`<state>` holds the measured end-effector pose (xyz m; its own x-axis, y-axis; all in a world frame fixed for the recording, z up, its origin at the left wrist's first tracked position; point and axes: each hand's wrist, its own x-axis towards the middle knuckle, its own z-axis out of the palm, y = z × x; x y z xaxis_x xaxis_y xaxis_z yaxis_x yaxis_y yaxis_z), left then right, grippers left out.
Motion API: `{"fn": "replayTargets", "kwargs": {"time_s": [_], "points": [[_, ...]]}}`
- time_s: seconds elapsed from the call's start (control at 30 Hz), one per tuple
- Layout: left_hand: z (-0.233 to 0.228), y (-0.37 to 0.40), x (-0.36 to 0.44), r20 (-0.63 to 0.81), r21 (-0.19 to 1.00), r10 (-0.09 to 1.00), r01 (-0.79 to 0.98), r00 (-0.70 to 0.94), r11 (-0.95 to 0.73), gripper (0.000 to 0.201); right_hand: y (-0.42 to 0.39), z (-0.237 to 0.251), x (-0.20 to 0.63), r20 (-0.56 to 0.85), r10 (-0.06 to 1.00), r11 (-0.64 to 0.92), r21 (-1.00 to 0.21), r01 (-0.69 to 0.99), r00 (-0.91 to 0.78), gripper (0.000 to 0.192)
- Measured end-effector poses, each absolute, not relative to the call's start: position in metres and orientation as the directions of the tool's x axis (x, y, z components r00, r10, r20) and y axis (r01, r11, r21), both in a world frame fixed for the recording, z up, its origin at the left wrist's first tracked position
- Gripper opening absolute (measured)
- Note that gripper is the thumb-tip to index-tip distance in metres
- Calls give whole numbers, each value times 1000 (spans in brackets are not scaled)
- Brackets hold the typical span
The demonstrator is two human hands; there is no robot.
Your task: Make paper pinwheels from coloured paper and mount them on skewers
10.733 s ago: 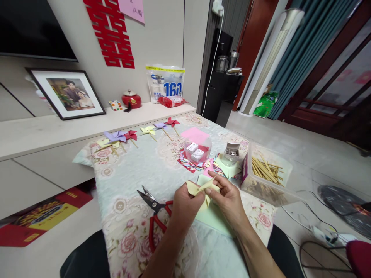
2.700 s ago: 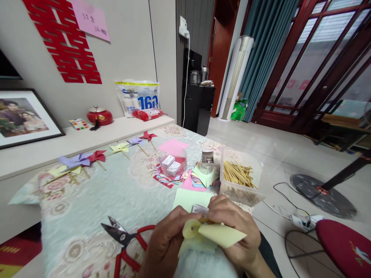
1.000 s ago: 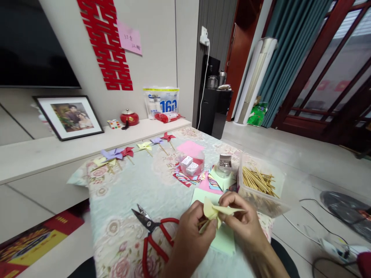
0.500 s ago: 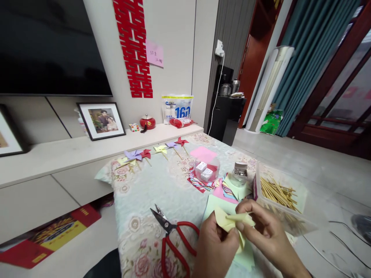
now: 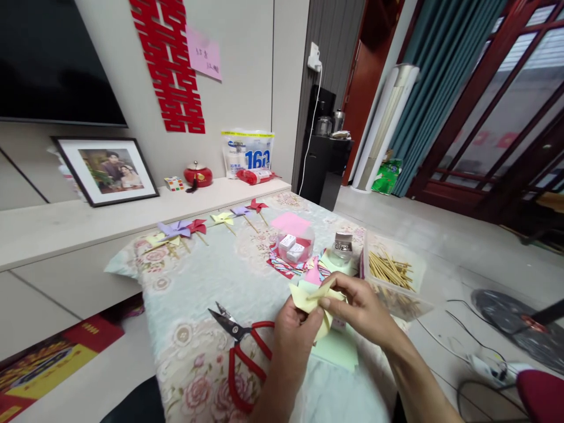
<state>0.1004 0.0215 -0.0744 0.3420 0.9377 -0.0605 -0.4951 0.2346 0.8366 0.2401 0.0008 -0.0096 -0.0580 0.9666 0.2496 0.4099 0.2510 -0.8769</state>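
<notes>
Between my two hands is a pale yellow paper pinwheel (image 5: 325, 296), its corners curled toward the middle. My left hand (image 5: 296, 329) pinches it from the left and below. With thumb and fingers, my right hand (image 5: 356, 305) grips a folded flap near the centre. Whether a pin is in the paper I cannot tell. Beneath the hands lie light green paper sheets (image 5: 339, 351). Red-handled scissors (image 5: 240, 335) rest with blades apart to the left of my left hand. Finished pinwheels on sticks, such as a purple pinwheel (image 5: 174, 229), lie along the far edge.
A plastic bin of wooden sticks (image 5: 390, 270) stands to the right. Beyond my hands are a round clear container with small white boxes (image 5: 294, 249), a small open box of metal pins (image 5: 342, 247) and pink paper (image 5: 291, 223). A floral cloth (image 5: 194, 294) covers the table.
The camera view has swung to the right, so the scene appears shifted left. Both hands still hold the yellow paper in much the same folded shape.
</notes>
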Motion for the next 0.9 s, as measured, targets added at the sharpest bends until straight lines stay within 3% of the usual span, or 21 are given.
{"fn": "replayTargets", "kwargs": {"time_s": [0.63,0.9], "points": [[-67,21,99,-83,789,952,-564,294,243,42,18,-13,234,140,989,144,-945,293,-36,9],[-60,21,97,-102,753,958,-608,270,251,47,19,-15,230,189,981,192,-929,316,-41,8]]}}
